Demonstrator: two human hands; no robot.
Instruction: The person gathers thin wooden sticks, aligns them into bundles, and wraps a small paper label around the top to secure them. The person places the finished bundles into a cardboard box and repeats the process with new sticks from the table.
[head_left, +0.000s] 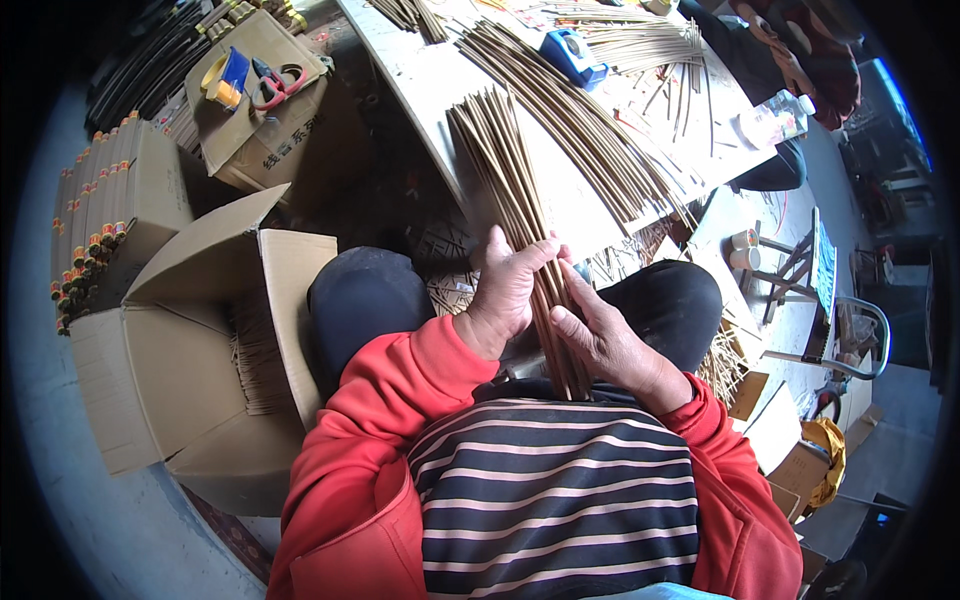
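Observation:
A bundle of thin brown sticks [505, 165] slants from my lap up over the near edge of the white table [425, 95]. My left hand [508, 285] wraps round its middle from the left, thumb across the top. From the right, my right hand [607, 335] grips the same bundle slightly lower, its thumb lying along the sticks. The bundle's lower end rests against my striped shirt. On the table to its right lies a wide spread of more brown sticks [570, 120].
A blue tape dispenser [572, 58] and a clear plastic bottle [775, 120] stand on the table. At my left is an open cardboard box [190, 370] with sticks inside. Scissors [278, 86] and tape [228, 80] lie on another box. A person sits at the far right.

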